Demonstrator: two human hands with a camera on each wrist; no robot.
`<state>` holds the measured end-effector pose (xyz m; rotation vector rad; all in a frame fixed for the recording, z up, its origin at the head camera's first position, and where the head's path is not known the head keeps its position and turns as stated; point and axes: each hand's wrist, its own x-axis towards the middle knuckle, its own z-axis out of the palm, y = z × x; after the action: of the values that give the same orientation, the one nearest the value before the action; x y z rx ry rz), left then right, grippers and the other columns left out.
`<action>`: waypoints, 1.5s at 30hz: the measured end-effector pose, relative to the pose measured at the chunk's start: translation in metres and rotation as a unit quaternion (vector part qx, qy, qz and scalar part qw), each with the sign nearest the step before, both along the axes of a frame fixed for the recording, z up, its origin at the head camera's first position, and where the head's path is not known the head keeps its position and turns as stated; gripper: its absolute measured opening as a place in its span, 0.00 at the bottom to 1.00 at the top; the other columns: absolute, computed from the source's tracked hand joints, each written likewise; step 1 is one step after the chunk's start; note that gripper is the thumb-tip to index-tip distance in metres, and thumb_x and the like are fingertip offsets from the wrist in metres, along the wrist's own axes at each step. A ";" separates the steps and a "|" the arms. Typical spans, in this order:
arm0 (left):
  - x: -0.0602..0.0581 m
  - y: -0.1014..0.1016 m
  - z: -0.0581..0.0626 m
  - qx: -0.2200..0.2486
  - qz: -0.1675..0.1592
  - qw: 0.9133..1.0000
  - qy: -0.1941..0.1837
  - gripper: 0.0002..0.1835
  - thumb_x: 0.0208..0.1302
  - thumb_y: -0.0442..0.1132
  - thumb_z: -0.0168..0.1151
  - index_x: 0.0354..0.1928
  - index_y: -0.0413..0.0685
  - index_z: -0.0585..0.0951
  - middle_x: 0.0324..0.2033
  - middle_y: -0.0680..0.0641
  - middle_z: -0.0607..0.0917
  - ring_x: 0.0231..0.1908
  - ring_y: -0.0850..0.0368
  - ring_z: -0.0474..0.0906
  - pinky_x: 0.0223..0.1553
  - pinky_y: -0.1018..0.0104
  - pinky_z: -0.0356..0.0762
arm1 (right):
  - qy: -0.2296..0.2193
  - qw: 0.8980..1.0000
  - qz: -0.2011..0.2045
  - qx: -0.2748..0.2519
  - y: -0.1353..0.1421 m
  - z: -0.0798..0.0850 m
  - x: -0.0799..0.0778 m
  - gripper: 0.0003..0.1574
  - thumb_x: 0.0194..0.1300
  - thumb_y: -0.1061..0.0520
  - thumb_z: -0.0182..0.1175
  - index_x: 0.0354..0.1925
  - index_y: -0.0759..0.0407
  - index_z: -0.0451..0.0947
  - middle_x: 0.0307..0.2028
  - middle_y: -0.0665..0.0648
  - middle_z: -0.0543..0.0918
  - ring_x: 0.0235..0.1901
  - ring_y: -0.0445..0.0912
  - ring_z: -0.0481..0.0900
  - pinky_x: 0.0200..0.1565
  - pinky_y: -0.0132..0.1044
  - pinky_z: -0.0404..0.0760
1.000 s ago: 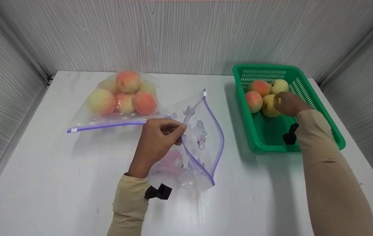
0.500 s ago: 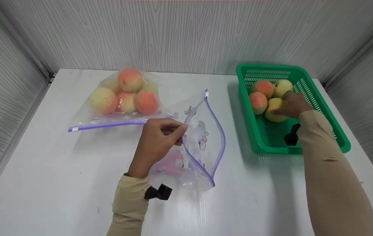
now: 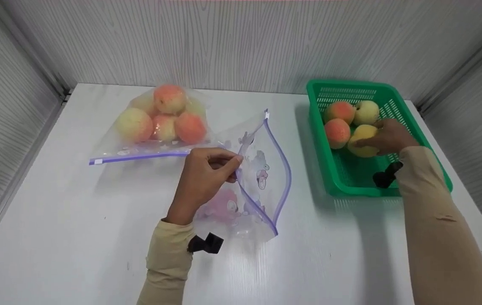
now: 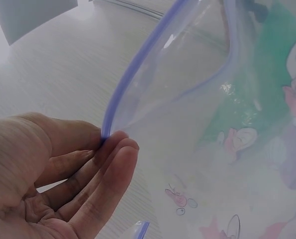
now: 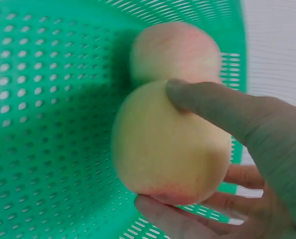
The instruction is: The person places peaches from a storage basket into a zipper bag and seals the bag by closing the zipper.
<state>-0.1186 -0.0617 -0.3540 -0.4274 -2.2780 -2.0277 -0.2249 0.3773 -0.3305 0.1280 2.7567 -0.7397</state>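
Note:
In the head view my left hand (image 3: pixel 200 180) pinches the purple zip edge of a clear zip bag (image 3: pixel 251 212) printed with cartoon figures, and the bag's mouth gapes toward the right. The left wrist view shows the thumb and fingertips closed on that purple edge (image 4: pixel 115 109). Inside a green plastic basket (image 3: pixel 361 192), my right hand (image 3: pixel 395 137) grips a yellow peach (image 3: pixel 362 140). Its thumb lies on top of the peach (image 5: pixel 167 142) in the right wrist view, with fingers curled around the other side. Several more peaches (image 3: pixel 337 132) sit against it in the basket.
At the back left lies a second zip bag (image 3: pixel 107 146) full of peaches, its purple zip closed and facing me. A white table (image 3: pixel 75 237) carries everything. Grey wood-grain panels (image 3: pixel 241 46) stand behind and on both sides.
My right hand has closed around the yellow peach and shifted it slightly right, away from the orange one. The left hand keeps its pinch on the bag's edge.

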 end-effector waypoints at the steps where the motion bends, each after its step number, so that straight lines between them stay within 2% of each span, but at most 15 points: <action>1: 0.000 0.000 0.000 0.000 0.001 1.000 -0.001 0.05 0.67 0.34 0.68 0.38 0.40 0.90 0.26 0.45 0.87 0.24 0.52 0.85 0.32 0.62 0.89 | 0.008 1.000 -0.007 -0.009 0.001 0.003 0.002 0.61 0.59 0.39 0.73 0.67 0.81 0.57 0.54 0.76 0.71 0.38 0.54 0.81 0.35 0.40 0.89; 3: -0.001 0.000 0.000 -0.004 -0.001 1.000 -0.005 0.05 0.67 0.35 0.68 0.38 0.40 0.90 0.26 0.45 0.86 0.24 0.52 0.85 0.32 0.62 0.89 | 0.027 0.999 -0.022 -0.030 0.001 0.009 0.007 0.61 0.60 0.39 0.72 0.68 0.79 0.55 0.57 0.76 0.69 0.40 0.53 0.80 0.34 0.34 0.87; 7: -0.001 0.002 0.001 -0.009 -0.007 1.000 -0.014 0.06 0.67 0.35 0.68 0.38 0.40 0.90 0.26 0.45 0.86 0.24 0.52 0.85 0.33 0.61 0.89 | 0.076 0.993 -0.049 -0.081 -0.006 0.023 0.020 0.58 0.61 0.39 0.71 0.69 0.74 0.54 0.60 0.72 0.65 0.39 0.45 0.80 0.35 0.28 0.86; 11: -0.001 0.003 0.001 -0.003 -0.011 1.000 -0.021 0.06 0.67 0.35 0.68 0.39 0.39 0.89 0.27 0.45 0.86 0.25 0.52 0.86 0.33 0.61 0.89 | 0.144 0.975 -0.081 -0.149 -0.020 0.033 0.036 0.52 0.61 0.41 0.72 0.68 0.67 0.58 0.58 0.61 0.65 0.41 0.43 0.77 0.37 0.28 0.86; 14: 0.000 0.002 0.001 -0.001 -0.013 1.000 -0.027 0.07 0.68 0.34 0.67 0.40 0.37 0.89 0.28 0.45 0.86 0.26 0.52 0.86 0.34 0.61 0.89 | 0.189 0.941 -0.099 -0.261 -0.035 0.035 0.048 0.45 0.61 0.49 0.74 0.67 0.63 0.63 0.58 0.58 0.67 0.45 0.48 0.77 0.40 0.30 0.88; 18: 0.002 0.001 0.001 0.002 -0.014 0.999 -0.029 0.07 0.68 0.33 0.66 0.41 0.35 0.88 0.29 0.44 0.87 0.27 0.49 0.86 0.35 0.61 0.89 | 0.228 0.878 -0.090 -0.411 -0.063 0.030 0.065 0.38 0.59 0.59 0.75 0.64 0.60 0.70 0.59 0.60 0.71 0.45 0.51 0.82 0.43 0.36 0.88; 21: 0.003 0.002 0.002 0.007 -0.015 0.999 -0.030 0.07 0.68 0.32 0.65 0.42 0.35 0.88 0.29 0.43 0.87 0.27 0.47 0.86 0.34 0.61 0.89 | 0.239 0.851 -0.069 -0.462 -0.086 0.023 0.077 0.37 0.61 0.60 0.73 0.66 0.58 0.72 0.62 0.61 0.71 0.48 0.53 0.82 0.47 0.38 0.88; 25: 0.005 0.002 0.002 0.012 -0.018 0.999 -0.033 0.08 0.69 0.33 0.65 0.43 0.35 0.87 0.30 0.43 0.87 0.28 0.44 0.87 0.34 0.61 0.89 | 0.241 0.836 -0.040 -0.492 -0.114 0.014 0.090 0.39 0.62 0.62 0.72 0.69 0.57 0.71 0.66 0.61 0.70 0.53 0.57 0.80 0.52 0.38 0.86; 27: 0.005 0.003 0.001 0.012 -0.020 0.999 -0.032 0.08 0.69 0.33 0.64 0.43 0.35 0.87 0.30 0.43 0.87 0.28 0.42 0.87 0.34 0.61 0.89 | 0.239 0.835 -0.030 -0.495 -0.126 0.010 0.096 0.40 0.60 0.63 0.72 0.69 0.57 0.70 0.66 0.61 0.70 0.55 0.58 0.78 0.55 0.39 0.84; 30: 0.007 0.002 0.001 0.015 -0.022 0.999 -0.031 0.08 0.69 0.33 0.64 0.43 0.34 0.87 0.30 0.43 0.87 0.29 0.39 0.86 0.34 0.60 0.89 | 0.241 0.842 -0.010 -0.482 -0.139 0.006 0.103 0.43 0.58 0.65 0.73 0.69 0.57 0.68 0.66 0.61 0.72 0.59 0.57 0.74 0.63 0.39 0.76; 32: 0.007 0.003 0.001 0.016 -0.020 0.999 -0.031 0.08 0.69 0.33 0.64 0.43 0.34 0.87 0.30 0.43 0.87 0.28 0.40 0.86 0.34 0.60 0.89 | 0.243 0.846 0.003 -0.475 -0.145 0.004 0.106 0.43 0.57 0.66 0.74 0.67 0.57 0.69 0.64 0.62 0.74 0.59 0.58 0.73 0.63 0.42 0.73; 37: 0.008 0.004 0.002 0.027 -0.021 0.999 -0.036 0.08 0.70 0.32 0.64 0.44 0.35 0.87 0.31 0.42 0.86 0.26 0.46 0.87 0.34 0.59 0.89 | 0.246 0.845 0.053 -0.472 -0.153 0.003 0.108 0.44 0.51 0.69 0.76 0.65 0.59 0.71 0.63 0.64 0.74 0.57 0.59 0.74 0.58 0.41 0.81; 39: 0.008 0.005 0.002 0.032 -0.025 0.999 -0.036 0.08 0.70 0.32 0.64 0.44 0.35 0.87 0.31 0.42 0.86 0.25 0.48 0.87 0.34 0.59 0.89 | 0.249 0.852 0.076 -0.454 -0.156 0.003 0.109 0.46 0.49 0.70 0.78 0.65 0.59 0.72 0.63 0.63 0.73 0.58 0.57 0.74 0.56 0.40 0.83; 42: 0.008 0.006 0.001 0.034 -0.028 0.998 -0.033 0.08 0.70 0.32 0.64 0.44 0.35 0.87 0.32 0.42 0.86 0.25 0.49 0.87 0.34 0.58 0.89 | 0.258 0.862 0.114 -0.421 -0.162 0.002 0.109 0.49 0.45 0.70 0.80 0.66 0.60 0.72 0.62 0.61 0.74 0.59 0.55 0.75 0.59 0.39 0.78; 45: 0.008 0.008 0.001 0.036 -0.029 0.998 -0.030 0.07 0.70 0.32 0.65 0.44 0.36 0.87 0.32 0.42 0.86 0.25 0.50 0.86 0.34 0.58 0.89 | 0.269 0.876 0.148 -0.372 -0.166 0.001 0.109 0.51 0.43 0.67 0.82 0.66 0.60 0.73 0.60 0.57 0.78 0.59 0.52 0.74 0.58 0.40 0.76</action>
<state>-0.1105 -0.0540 -0.3528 -0.4375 -2.2414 -2.1717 -0.1160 0.2111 -0.3298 -0.7417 2.6000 -1.8890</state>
